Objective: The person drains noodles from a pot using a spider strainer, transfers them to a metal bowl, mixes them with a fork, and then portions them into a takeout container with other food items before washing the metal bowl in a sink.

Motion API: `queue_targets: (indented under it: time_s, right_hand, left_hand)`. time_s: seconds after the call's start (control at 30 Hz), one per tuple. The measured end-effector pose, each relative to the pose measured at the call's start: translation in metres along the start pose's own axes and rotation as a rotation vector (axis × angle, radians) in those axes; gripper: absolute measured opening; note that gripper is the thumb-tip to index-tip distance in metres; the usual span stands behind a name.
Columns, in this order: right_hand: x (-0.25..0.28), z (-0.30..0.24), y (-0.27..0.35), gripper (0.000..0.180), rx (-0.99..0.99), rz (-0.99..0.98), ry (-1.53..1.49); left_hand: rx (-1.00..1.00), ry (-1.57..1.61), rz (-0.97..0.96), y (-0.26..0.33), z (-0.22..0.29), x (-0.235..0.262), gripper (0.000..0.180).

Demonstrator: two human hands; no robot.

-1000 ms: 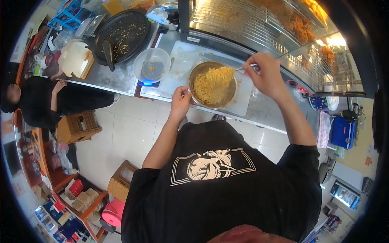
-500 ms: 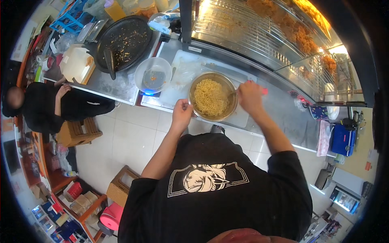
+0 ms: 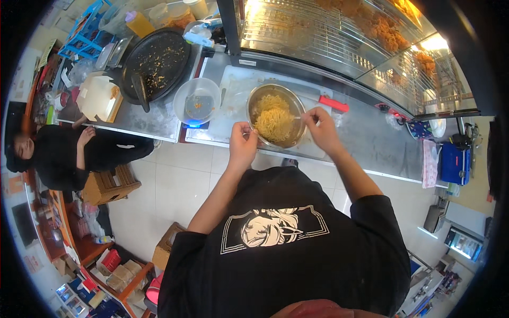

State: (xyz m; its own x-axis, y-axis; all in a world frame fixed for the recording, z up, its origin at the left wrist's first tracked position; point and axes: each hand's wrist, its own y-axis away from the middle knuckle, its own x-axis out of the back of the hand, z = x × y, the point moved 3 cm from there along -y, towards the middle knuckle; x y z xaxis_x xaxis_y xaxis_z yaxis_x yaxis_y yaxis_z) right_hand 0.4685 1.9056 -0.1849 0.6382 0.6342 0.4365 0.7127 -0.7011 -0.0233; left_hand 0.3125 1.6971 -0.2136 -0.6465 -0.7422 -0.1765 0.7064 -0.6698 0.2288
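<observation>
A round metal bowl (image 3: 290, 140) of yellow noodles (image 3: 273, 119) sits on the white cutting board before me. My left hand (image 3: 243, 144) pinches the bowl's lower left rim between thumb and fingers. At the right rim, my right hand (image 3: 321, 130) is closed on the handle of a slim metal utensil (image 3: 298, 117). Its other end is buried in the noodles, so I cannot tell whether it is a fork or a spoon. Just beyond that hand lies a knife with a red handle (image 3: 334, 103). A clear plastic tub (image 3: 183, 100) stands left of the bowl.
A glass-sided display case (image 3: 297, 61) with fried food on racks borders the counter's far side. To the left are a dark round pan (image 3: 175, 50) with crumbs and an open carton (image 3: 98, 95). Another person (image 3: 58, 151) stands at far left; boxes (image 3: 111, 185) sit on the floor.
My right hand has moved slightly left and down with the utensil, uncovering the red handle. The noodles are heaped differently. My left hand stays at the rim. The view has shifted a little.
</observation>
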Motion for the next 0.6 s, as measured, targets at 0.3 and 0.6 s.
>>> queue_targets:
  time_s: [0.3,0.6]
  right_hand:
    - [0.057,-0.184,-0.025,0.012,0.599,-0.019,0.811]
    - [0.035,-0.251,-0.038,0.013,1.169,-0.220,1.269]
  left_hand:
    - [0.061,0.027,-0.007,-0.007,-0.016,0.016,0.020]
    - [0.120,0.112,0.101,-0.002,-0.028,0.029,0.021]
